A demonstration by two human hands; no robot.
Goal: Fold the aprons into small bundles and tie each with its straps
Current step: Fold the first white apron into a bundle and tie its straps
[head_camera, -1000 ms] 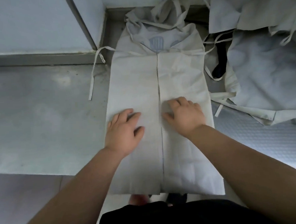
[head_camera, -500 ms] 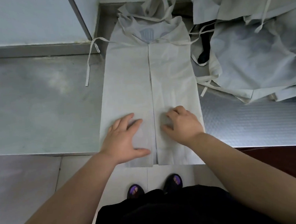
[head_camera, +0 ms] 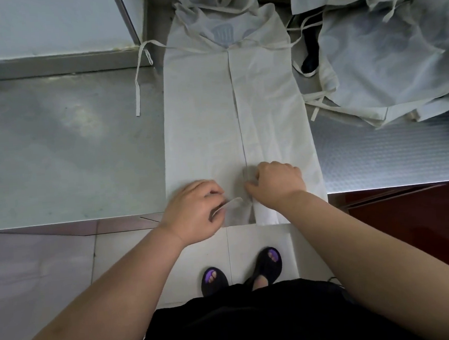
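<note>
A steel bench (head_camera: 57, 155) carries a pale apron (head_camera: 201, 118) folded into a long strip, running from the back edge to the front edge, where its hem hangs just over. A heap of other aprons (head_camera: 385, 60) lies at the back right corner. One strap (head_camera: 137, 80) trails left of the strip. At the front edge, the left hand (head_camera: 191, 212) pinches the left flap's lifted edge; the right hand (head_camera: 277, 184) has its fingers curled onto the cloth beside the centre seam.
</note>
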